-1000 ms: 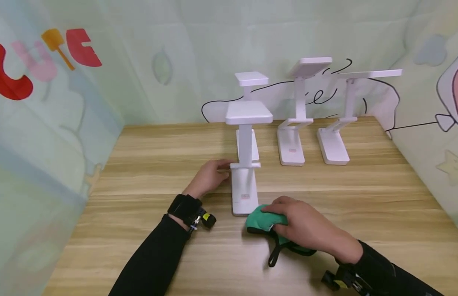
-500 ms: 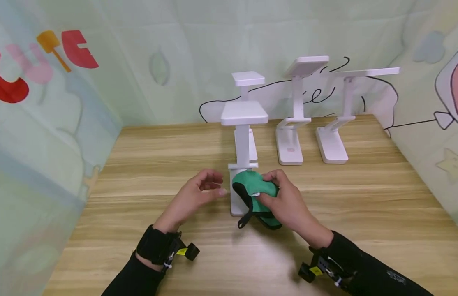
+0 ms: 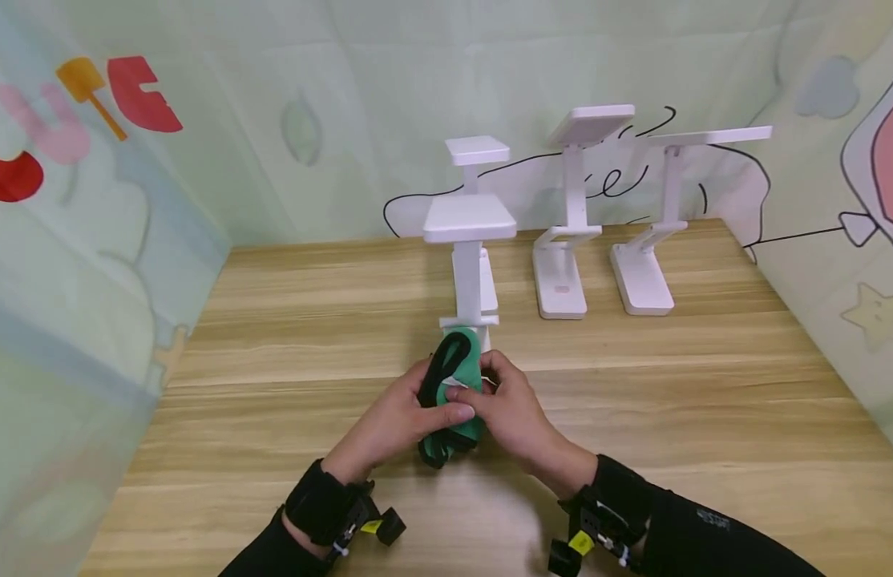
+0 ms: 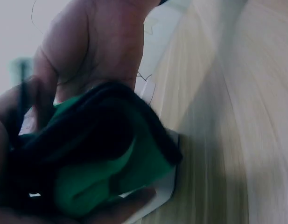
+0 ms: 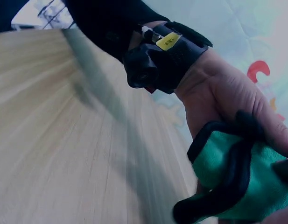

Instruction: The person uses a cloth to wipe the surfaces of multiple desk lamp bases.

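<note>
Both hands hold a folded green cloth [image 3: 461,365] with black edging and a black loop, low in front of the nearest white folding stand [image 3: 470,218]. My left hand [image 3: 389,421] grips the cloth's left side, thumb laid across its front. From the right, my right hand [image 3: 519,417] pinches it near a small white tag, thumb beside the left thumb. The left wrist view shows the right palm behind the cloth [image 4: 92,182]; in the right wrist view the left hand [image 5: 228,93] curls round it. The cloth and hands hide most of the stand's base.
Another white stand [image 3: 478,150] is partly hidden behind the nearest one. Two more, a tilted-top stand [image 3: 559,280] and a flat-top stand [image 3: 643,280], are at the back right. A printed fabric backdrop [image 3: 309,96] encloses the wooden table [image 3: 288,320].
The right hand has carried the cloth left, from beside the nearest stand's base to in front of it. The left hand has left the stand and now grips the cloth too.
</note>
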### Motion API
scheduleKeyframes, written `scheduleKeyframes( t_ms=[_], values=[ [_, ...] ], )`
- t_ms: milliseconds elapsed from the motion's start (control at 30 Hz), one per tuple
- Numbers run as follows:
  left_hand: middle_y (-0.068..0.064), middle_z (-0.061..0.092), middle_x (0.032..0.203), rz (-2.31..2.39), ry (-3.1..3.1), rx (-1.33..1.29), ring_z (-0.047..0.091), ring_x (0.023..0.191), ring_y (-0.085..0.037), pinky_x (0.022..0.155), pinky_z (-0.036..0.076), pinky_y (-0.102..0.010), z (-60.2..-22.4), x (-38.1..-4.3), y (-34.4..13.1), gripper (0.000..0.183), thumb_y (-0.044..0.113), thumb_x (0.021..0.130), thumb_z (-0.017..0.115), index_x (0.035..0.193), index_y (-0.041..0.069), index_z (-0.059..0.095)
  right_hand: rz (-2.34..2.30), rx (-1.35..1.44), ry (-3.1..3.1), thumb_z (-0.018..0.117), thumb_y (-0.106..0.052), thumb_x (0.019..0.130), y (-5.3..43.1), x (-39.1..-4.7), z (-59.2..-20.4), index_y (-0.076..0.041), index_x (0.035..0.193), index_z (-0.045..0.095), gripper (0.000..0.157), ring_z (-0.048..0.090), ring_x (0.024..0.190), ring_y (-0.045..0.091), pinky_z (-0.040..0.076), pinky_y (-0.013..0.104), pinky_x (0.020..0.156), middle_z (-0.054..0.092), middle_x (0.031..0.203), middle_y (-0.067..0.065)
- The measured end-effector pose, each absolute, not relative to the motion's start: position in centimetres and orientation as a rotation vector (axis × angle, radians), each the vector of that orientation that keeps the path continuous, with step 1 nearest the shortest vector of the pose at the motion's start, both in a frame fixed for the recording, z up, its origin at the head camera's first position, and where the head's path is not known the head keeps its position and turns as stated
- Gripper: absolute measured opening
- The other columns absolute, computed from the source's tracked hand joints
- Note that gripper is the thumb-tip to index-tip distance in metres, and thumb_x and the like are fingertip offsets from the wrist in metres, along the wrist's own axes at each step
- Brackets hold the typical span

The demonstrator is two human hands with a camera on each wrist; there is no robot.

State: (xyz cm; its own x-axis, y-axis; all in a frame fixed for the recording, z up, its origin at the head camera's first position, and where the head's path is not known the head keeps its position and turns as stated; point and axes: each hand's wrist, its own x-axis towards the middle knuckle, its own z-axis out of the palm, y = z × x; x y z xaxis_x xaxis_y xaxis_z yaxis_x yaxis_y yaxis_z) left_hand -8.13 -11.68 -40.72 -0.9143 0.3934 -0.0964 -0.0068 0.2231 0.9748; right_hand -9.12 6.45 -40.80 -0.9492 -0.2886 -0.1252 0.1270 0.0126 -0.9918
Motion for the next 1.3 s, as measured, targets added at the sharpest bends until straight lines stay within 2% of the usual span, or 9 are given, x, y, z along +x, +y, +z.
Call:
scheduleKeyframes(
  t_ms=[200, 400, 567, 667, 767, 867, 1000, 1167, 1300],
  values=[
    [-0.004, 0.066, 0.107, 1.658, 2.416, 0.184, 0.064, 0.091, -0.02, 0.075, 0.055, -0.038, -40.6, -9.0, -12.9, 0.035, 0.027, 0.081, 0.076, 0.113, 0.018, 0.065, -1.894, -0.356, 2.053, 0.059, -0.009, 0.088, 8.6, -10.0, -40.9, 0.0, 0.115, 0.059, 0.028, 0.061, 0.095, 0.024, 0.053, 0.032, 0.077, 0.064, 0.11, 0.015],
    [-0.013, 0.051, 0.138, 1.278, 2.839, 0.065, 0.055, 0.107, -0.028, 0.08, 0.052, -0.042, -40.3, -11.2, -14.9, 0.049, 0.019, 0.083, 0.067, 0.131, 0.018, 0.061, -1.276, -0.692, 2.874, 0.061, -0.013, 0.09, 12.0, -11.4, -42.4, -0.008, 0.107, 0.069, 0.019, 0.062, 0.087, 0.017, 0.054, 0.037, 0.073, 0.069, 0.102, 0.006],
    [-0.025, 0.047, 0.138, 1.046, 2.963, -0.002, 0.053, 0.104, -0.034, 0.083, 0.05, -0.048, -40.5, -13.6, -15.3, 0.048, 0.017, 0.087, 0.059, 0.135, 0.008, 0.056, -0.842, -0.955, 2.898, 0.069, -0.035, 0.088, 12.5, -12.0, -43.7, -0.01, 0.131, 0.058, 0.051, 0.052, 0.116, 0.026, 0.048, 0.047, 0.094, 0.057, 0.131, 0.012],
    [-0.027, 0.047, 0.137, 0.888, 3.054, 0.045, 0.049, 0.111, -0.037, 0.089, 0.045, -0.051, -40.8, -15.2, -14.9, 0.035, 0.019, 0.089, 0.06, 0.117, -0.001, 0.066, -0.673, -1.063, 2.872, 0.07, -0.05, 0.083, 11.8, -12.0, -44.1, -0.014, 0.141, 0.049, 0.071, 0.046, 0.124, 0.031, 0.045, 0.05, 0.099, 0.049, 0.141, 0.016],
    [-0.026, 0.045, 0.14, 0.718, 3.105, 0.119, 0.045, 0.122, -0.039, 0.095, 0.039, -0.054, -41.2, -16.4, -14.2, 0.027, 0.023, 0.092, 0.06, 0.092, -0.002, 0.071, -0.597, -1.107, 2.896, 0.071, -0.055, 0.08, 11.1, -12.0, -44.3, -0.014, 0.14, 0.05, 0.076, 0.046, 0.123, 0.035, 0.044, 0.051, 0.099, 0.047, 0.143, 0.018],
    [-0.022, 0.045, 0.143, 0.701, 3.076, 0.144, 0.047, 0.122, -0.038, 0.098, 0.042, -0.051, -41.6, -17.3, -13.4, 0.03, 0.025, 0.094, 0.059, 0.103, -0.001, 0.069, -0.575, -1.12, 2.922, 0.072, -0.055, 0.08, 10.7, -12.2, -44.5, -0.011, 0.137, 0.054, 0.074, 0.049, 0.12, 0.036, 0.045, 0.05, 0.098, 0.048, 0.142, 0.02],
    [-0.013, 0.055, 0.134, 0.878, 2.965, 0.178, 0.06, 0.099, -0.028, 0.084, 0.052, -0.043, -41.7, -17.9, -12.5, 0.046, 0.022, 0.096, 0.056, 0.138, 0.006, 0.051, -0.574, -1.137, 2.927, 0.074, -0.054, 0.078, 10.7, -12.7, -44.7, -0.009, 0.134, 0.057, 0.073, 0.051, 0.118, 0.035, 0.047, 0.048, 0.097, 0.049, 0.14, 0.02],
    [-0.009, 0.067, 0.104, 0.979, 2.87, 0.172, 0.058, 0.056, -0.018, 0.053, 0.05, -0.032, -41.7, -17.8, -12.2, 0.043, 0.017, 0.095, 0.053, 0.136, 0.007, 0.055, -0.559, -1.152, 2.931, 0.074, -0.056, 0.077, 10.7, -13.0, -44.6, -0.01, 0.132, 0.059, 0.073, 0.052, 0.119, 0.035, 0.047, 0.049, 0.097, 0.05, 0.14, 0.02],
    [-0.009, 0.067, 0.099, 0.97, 2.841, 0.153, 0.056, 0.054, -0.014, 0.05, 0.046, -0.027, -41.6, -16.8, -12.5, 0.04, 0.015, 0.092, 0.054, 0.13, 0.003, 0.059, -0.553, -1.143, 2.932, 0.073, -0.056, 0.077, 10.5, -12.9, -44.5, -0.01, 0.132, 0.06, 0.072, 0.052, 0.12, 0.036, 0.046, 0.05, 0.098, 0.051, 0.14, 0.02]
  ],
)
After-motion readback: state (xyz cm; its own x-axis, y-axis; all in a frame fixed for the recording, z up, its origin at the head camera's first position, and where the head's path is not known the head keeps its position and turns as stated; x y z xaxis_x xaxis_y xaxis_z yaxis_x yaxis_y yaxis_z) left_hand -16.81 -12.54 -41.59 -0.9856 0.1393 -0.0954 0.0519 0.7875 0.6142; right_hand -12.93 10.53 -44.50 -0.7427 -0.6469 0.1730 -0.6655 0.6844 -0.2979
